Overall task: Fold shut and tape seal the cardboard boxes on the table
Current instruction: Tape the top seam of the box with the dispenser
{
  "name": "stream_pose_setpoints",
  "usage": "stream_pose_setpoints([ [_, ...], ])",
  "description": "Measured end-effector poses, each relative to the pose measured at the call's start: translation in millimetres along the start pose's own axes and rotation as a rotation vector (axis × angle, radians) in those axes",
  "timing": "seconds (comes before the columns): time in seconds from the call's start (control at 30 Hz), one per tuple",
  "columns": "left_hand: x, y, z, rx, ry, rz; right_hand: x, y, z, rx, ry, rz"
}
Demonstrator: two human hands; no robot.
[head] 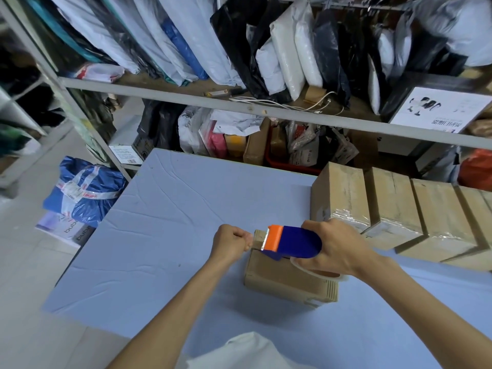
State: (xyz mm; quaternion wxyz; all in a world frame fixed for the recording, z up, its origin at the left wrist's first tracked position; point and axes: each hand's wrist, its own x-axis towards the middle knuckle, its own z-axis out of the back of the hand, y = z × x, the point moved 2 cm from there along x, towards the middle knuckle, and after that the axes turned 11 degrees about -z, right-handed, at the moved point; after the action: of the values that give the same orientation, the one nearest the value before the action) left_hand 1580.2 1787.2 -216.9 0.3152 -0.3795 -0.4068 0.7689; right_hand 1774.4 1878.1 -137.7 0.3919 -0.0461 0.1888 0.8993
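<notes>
Left grip (231, 242) pinches the tape end (257, 245); right grip (338, 246), clamping the tape dispenser (295, 241), should pull taut over the cardboard box (279, 278) below.

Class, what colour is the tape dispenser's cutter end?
Orange cutter end, blue dispenser body; head view.

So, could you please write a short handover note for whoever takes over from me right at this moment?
Left hand: pinches the tape end at the small box's left edge.
Right hand: grips the blue tape dispenser just above that box.
Things: the small box sits on the blue table; a row of taped boxes stands to its right.
Done: small box folded shut, strip started.
Left: probably draw the strip across the top, cut it, press it down.
</notes>
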Motion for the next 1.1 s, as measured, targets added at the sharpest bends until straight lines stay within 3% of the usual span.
stream_pose_setpoints([
  [0.23, 0.5, 10.5, 10.4, 0.058, -0.077, -0.027, -0.4, -0.4, -0.3, -0.038, 0.045, 0.016],
  [0.4, 0.1, 32.0, 11.8, 0.000, -0.003, 0.072, 1.8, 3.1, -14.1, -0.128, 0.021, 0.033],
  [0.77, -3.6, 47.3, 14.4, -0.173, 0.073, 0.051, 7.6, 4.7, -20.8, -0.174, 0.012, 0.024],
  [1.1, -0.6, 46.1, 5.1, -0.070, 0.150, 0.053, 8.2, 5.3, -21.6, -0.187, 0.016, 0.006],
])
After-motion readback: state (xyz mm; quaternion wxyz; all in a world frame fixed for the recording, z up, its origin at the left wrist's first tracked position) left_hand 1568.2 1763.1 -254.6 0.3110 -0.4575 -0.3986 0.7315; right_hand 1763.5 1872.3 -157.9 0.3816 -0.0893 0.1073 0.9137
